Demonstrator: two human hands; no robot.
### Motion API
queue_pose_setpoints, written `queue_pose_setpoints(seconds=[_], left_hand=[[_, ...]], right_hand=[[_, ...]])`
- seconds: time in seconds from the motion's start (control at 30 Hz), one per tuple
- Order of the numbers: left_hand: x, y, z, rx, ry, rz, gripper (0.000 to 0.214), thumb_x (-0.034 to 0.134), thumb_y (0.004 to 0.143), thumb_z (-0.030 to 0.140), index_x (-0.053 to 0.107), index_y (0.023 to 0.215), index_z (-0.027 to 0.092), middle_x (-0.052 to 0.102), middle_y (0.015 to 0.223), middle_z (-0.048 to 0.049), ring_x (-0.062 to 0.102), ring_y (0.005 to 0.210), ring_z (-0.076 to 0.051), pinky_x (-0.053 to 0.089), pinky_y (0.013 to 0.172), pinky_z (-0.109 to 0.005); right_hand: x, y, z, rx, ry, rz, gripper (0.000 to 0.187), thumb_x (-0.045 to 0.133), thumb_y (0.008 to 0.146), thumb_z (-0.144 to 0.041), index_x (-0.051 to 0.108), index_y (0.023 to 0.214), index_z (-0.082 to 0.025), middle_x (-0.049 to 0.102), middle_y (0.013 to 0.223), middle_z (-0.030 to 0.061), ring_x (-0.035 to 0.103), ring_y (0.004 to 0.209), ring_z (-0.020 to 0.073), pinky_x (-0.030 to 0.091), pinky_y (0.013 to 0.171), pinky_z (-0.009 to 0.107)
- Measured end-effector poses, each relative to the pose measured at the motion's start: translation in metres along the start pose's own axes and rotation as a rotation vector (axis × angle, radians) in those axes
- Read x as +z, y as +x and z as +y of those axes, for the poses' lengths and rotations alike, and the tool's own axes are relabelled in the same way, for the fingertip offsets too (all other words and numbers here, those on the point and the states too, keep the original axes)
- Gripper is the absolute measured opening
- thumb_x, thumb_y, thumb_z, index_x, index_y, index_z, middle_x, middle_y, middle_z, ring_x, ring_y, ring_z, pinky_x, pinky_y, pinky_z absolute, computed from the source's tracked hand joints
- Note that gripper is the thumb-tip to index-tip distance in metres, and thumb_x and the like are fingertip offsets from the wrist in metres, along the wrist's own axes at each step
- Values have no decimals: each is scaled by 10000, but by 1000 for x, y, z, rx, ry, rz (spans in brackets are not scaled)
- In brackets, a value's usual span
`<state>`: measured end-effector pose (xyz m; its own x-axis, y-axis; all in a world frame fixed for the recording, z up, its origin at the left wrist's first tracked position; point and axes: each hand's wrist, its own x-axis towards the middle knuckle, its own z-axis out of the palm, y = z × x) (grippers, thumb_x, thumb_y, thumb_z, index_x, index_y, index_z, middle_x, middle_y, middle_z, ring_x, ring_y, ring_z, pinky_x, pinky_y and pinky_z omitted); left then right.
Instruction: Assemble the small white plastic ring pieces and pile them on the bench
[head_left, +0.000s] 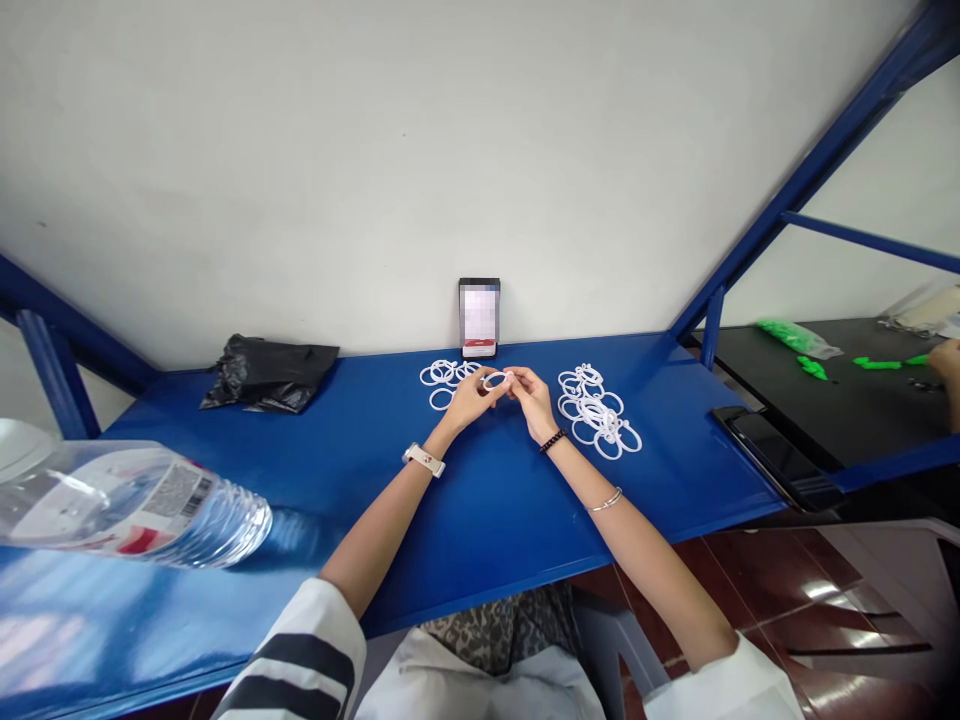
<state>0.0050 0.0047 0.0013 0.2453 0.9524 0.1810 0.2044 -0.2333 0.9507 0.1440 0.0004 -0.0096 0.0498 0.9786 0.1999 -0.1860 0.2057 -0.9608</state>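
Note:
Both my hands meet over the blue table (480,500) near the wall. My left hand (471,396) and my right hand (529,394) are both closed on one white plastic ring (495,380), pinching it between the fingertips. A small pile of white rings (444,380) lies just left of my left hand. A larger pile of white rings (598,412) lies to the right of my right hand. I wear a watch on the left wrist and bracelets on the right arm.
A phone (479,318) leans upright against the wall behind my hands. A black plastic bag (266,373) lies at the back left. A water bottle (127,505) lies at the near left. Another phone (780,456) rests at the right edge. On a black table (840,400) are green parts (811,367) and another person's hand (946,360).

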Motion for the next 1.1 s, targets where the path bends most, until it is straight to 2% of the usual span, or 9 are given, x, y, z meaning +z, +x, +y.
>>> queue_pose_setpoints(seconds=[0.33,0.57,0.9,1.1], left_hand=[[-1,3,-6,38,16,-11,442,536,841,585,614,921,158,545,540,23,525,530,-129,405,567,-249],[-1,3,-6,32,22,-8,421,504,867,562,614,894,157,541,528,21,504,529,-126,398,588,-255],[0,3,-8,18,-36,13,413,524,843,596,535,865,183,538,521,36,504,518,-125,398,590,-256],[0,3,-8,13,-76,4,443,456,863,627,476,765,195,529,519,28,505,522,-127,406,604,-267]], right_hand=[[0,0,-2,29,-29,-8,407,729,688,-563,655,876,-209,638,710,6,538,621,133,461,622,290],[1,-3,-5,41,-20,-23,365,726,711,-525,657,878,-207,632,710,5,557,653,137,458,635,286],[1,-3,-6,44,-41,-9,370,717,711,-517,673,912,-209,653,759,19,562,662,141,460,619,282],[1,-3,-6,40,-50,-24,357,705,717,-523,677,883,-209,664,775,26,573,669,145,464,627,285]])
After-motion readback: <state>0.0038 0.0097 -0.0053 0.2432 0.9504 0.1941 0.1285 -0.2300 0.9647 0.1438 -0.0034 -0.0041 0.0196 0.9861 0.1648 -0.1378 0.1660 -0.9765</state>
